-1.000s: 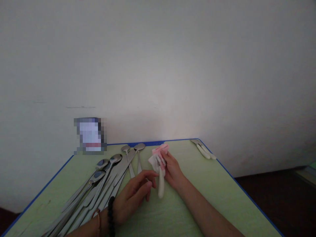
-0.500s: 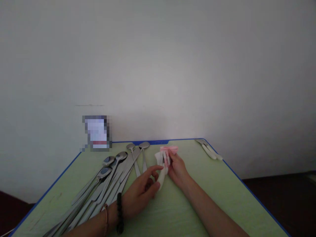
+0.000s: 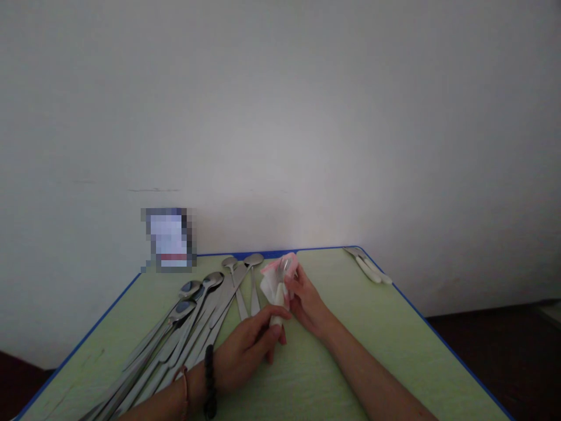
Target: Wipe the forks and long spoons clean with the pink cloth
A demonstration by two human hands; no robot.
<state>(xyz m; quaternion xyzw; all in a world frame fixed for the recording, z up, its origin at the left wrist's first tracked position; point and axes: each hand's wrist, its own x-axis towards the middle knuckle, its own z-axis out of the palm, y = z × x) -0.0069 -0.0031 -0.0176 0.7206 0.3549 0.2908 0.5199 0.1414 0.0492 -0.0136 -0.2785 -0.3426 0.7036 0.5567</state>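
Right hand (image 3: 307, 301) holds cloth (image 3: 274, 278), seemingly clear of the table's edge (image 3: 427, 321).

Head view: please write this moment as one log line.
left hand: gripping white handle | right hand: holding pink-white cloth | cutlery pile: on table

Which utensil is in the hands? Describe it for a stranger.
On the blue-edged green table, look between the left hand and right hand. The utensil, metal end against pink-and-white cloth, has a cream handle; the spoons left of it are all metal.
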